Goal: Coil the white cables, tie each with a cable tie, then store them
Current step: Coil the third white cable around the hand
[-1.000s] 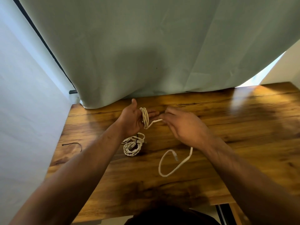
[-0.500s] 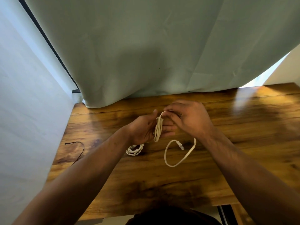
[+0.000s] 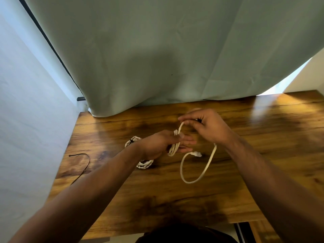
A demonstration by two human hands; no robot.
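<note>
A glossy wooden table (image 3: 263, 155) with dark grain streaks fills the lower half of the view, and light glares off its far right corner. A pale green cloth (image 3: 157, 50) hangs in soft folds behind it, its hem resting on the table's far edge, with 1 thin black bar (image 3: 50, 44) running slantwise down its left side to a short black stub (image 3: 81, 98). A white sheet (image 3: 26, 120) covers the left side, a white wall (image 3: 308, 78) shows at the upper right, and dark metal framing (image 3: 243, 232) sits below the table's near right edge.
</note>
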